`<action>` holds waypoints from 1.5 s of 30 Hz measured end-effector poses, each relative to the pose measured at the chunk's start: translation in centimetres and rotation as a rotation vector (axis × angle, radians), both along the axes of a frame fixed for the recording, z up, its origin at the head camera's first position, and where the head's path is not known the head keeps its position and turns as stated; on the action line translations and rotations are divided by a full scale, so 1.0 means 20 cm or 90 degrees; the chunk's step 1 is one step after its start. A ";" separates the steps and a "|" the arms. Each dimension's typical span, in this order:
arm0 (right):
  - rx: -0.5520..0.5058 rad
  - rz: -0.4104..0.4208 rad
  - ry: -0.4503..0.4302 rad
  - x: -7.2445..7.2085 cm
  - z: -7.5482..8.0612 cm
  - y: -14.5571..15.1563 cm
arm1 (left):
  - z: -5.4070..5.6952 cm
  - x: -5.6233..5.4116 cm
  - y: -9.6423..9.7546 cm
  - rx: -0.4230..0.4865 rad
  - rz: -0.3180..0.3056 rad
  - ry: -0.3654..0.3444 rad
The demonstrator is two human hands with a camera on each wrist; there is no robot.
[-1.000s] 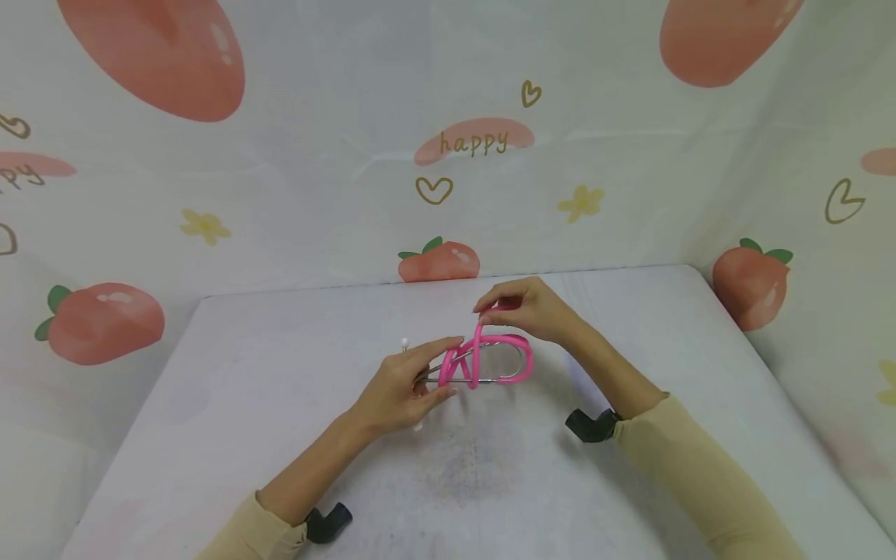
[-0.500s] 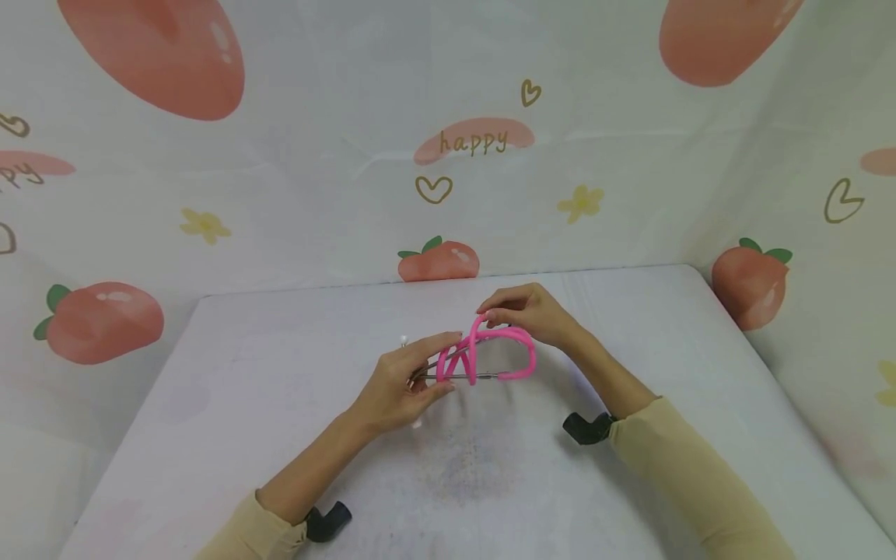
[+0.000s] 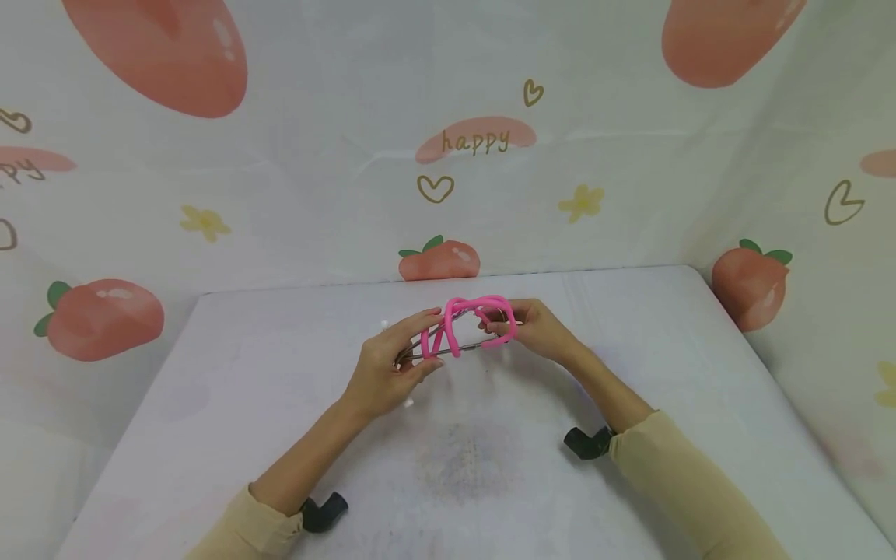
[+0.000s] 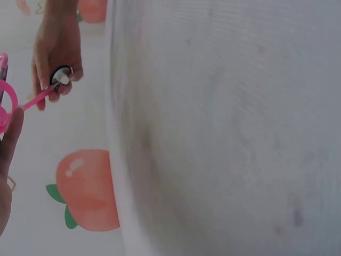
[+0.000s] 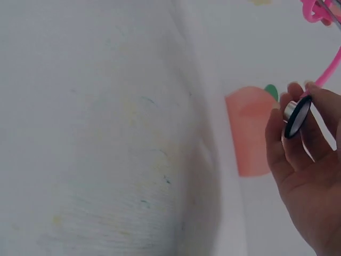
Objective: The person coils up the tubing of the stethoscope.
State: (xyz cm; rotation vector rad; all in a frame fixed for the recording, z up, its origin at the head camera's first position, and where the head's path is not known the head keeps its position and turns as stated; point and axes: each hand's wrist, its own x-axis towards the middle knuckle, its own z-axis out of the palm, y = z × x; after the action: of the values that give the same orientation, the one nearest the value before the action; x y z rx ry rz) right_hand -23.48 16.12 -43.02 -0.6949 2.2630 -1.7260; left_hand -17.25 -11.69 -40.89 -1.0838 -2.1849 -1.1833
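Note:
A stethoscope with pink tubing (image 3: 449, 323) is held up over the table, its tube wound around the metal ear tubes. My left hand (image 3: 381, 372) grips the metal part and wound tubing between thumb and fingers. One white ear tip (image 3: 409, 402) shows below that hand. At the loop's right end, my right hand (image 3: 537, 330) pinches the tube close to the chest piece, partly behind the pink loop in the head view. The right wrist view shows the round, dark-rimmed chest piece (image 5: 299, 117) among the fingers, with the tube (image 5: 327, 69) running up from it.
The white table (image 3: 280, 404) has a greyish smudge in front of the hands. Behind it hangs a pale curtain (image 3: 315, 194) printed with peaches, hearts and flowers. Dark wrist cameras (image 3: 588, 443) sit at both sleeve cuffs.
The left hand and the stethoscope have moved up and slightly left. The right hand has gone from above the loop to its right end, lower and partly behind the tubing.

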 end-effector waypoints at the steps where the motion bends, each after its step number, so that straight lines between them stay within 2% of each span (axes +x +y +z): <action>1: 0.003 -0.005 -0.001 0.00 0.00 0.00 | 0.00 0.00 0.00 -0.001 0.009 -0.004; 6: 0.013 -0.022 -0.001 0.02 -0.01 -0.02 | -0.01 -0.01 -0.01 -0.005 0.038 -0.015; 14: 0.106 -0.091 0.012 0.04 -0.04 -0.05 | -0.02 -0.01 0.00 -0.019 0.033 -0.022; 17: 0.142 -0.120 0.003 0.06 -0.04 -0.08 | -0.03 -0.01 0.01 -0.042 0.045 -0.033; 20: 0.173 -0.126 0.009 0.09 -0.04 -0.11 | -0.03 -0.01 0.01 -0.083 0.071 -0.048; 22: 0.188 -0.116 0.043 0.12 -0.04 -0.12 | -0.03 0.00 0.01 -0.115 0.092 -0.058; 26: 0.217 -0.097 0.150 0.15 -0.05 -0.12 | -0.03 0.00 0.02 -0.182 0.121 -0.054; 31: 0.235 -0.087 0.214 0.17 -0.04 -0.13 | -0.03 0.00 0.02 -0.238 0.139 -0.047; 34: 0.232 -0.085 0.223 0.18 -0.03 -0.13 | -0.03 0.00 0.02 -0.238 0.143 -0.060; 39: 0.234 -0.091 0.250 0.19 -0.01 -0.12 | -0.03 0.00 0.02 -0.196 0.170 -0.083; 45: 0.246 -0.098 0.263 0.21 0.01 -0.12 | -0.03 0.00 0.00 -0.170 0.204 -0.067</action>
State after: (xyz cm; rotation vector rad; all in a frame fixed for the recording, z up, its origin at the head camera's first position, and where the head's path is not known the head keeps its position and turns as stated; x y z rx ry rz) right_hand -19.29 13.66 -42.77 -0.8690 2.8858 -1.2202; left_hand -17.34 -11.62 -41.57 -0.7406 -2.5358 -0.8422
